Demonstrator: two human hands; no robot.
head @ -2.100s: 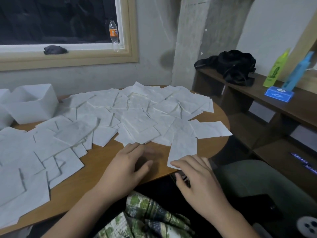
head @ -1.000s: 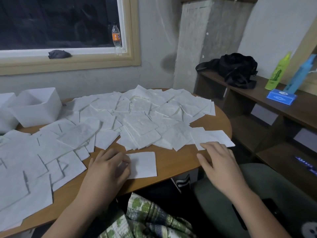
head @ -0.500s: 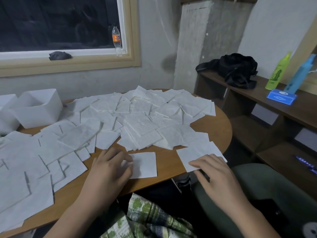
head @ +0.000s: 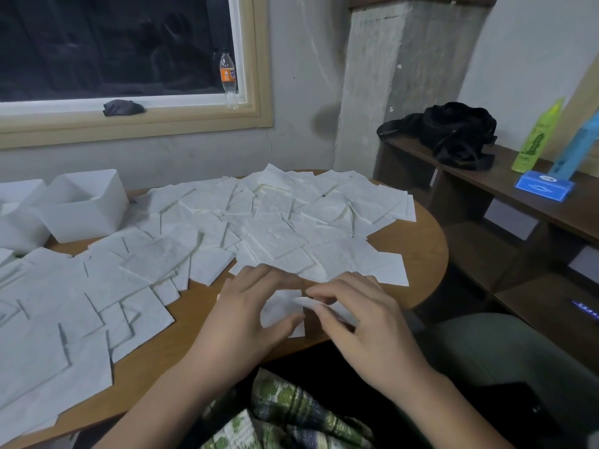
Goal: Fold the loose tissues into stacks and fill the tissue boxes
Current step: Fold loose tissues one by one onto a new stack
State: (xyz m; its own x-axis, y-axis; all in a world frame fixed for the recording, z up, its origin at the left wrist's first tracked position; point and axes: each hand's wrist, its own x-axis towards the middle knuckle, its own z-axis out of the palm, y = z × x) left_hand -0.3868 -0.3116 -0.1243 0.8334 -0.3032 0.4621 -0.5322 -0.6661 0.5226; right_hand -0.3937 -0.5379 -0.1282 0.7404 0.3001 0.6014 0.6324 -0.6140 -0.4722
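Several loose white tissues point(head: 275, 228) cover most of the round wooden table point(head: 424, 244). One square tissue point(head: 280, 307) lies apart near the front edge. My left hand point(head: 246, 314) rests on this tissue, fingers spread over its left side. My right hand point(head: 363, 322) pinches the lifted edge of a second tissue point(head: 309, 301) that it brings over the first one. Two open white tissue boxes stand at the table's far left, one point(head: 84, 205) fully in view and the other point(head: 16, 218) cut off by the frame.
A dark wooden shelf point(head: 505, 179) on the right carries a black bag point(head: 453, 134), a green bottle point(head: 534, 140) and a blue box point(head: 544, 187). A drink bottle point(head: 228, 76) and a dark cloth point(head: 123, 107) sit on the windowsill. A grey-green seat point(head: 502, 354) is by my right arm.
My right hand slid a tissue from the table's right edge leftward to the single tissue under my left hand and now lifts its edge. The left hand stayed on that tissue.
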